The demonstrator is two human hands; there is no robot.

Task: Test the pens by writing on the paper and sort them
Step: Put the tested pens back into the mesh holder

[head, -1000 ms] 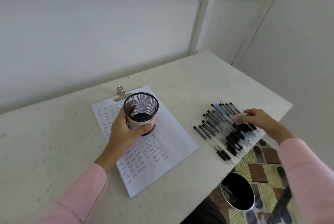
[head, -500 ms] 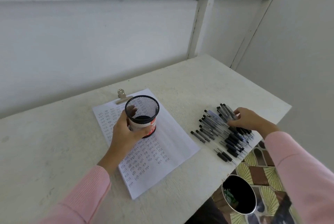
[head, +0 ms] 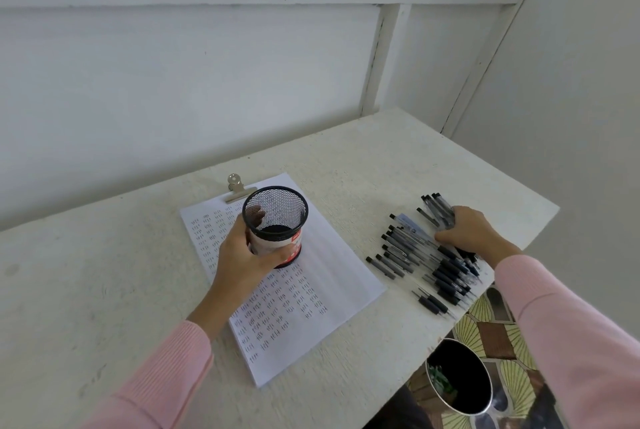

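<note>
A black mesh pen cup (head: 275,220) stands on a sheet of paper (head: 332,276) covered with small pen marks, clipped at its top by a metal clip (head: 236,189). My left hand (head: 242,257) grips the cup around its lower half. To the right, several dark pens (head: 415,255) lie spread on the white table (head: 104,290). My right hand (head: 465,229) lies on the far part of the pile, fingers curled around a small bunch of pens (head: 438,208).
A shiny metal bin (head: 459,376) with a dark inside stands on the patterned floor below the table's near right edge. White walls close the table in at the back and right. The table's right edge runs just beyond the pens.
My right hand has slid left over the pens and its fingers have curled around a bunch of them. The left hand stays on the cup.
</note>
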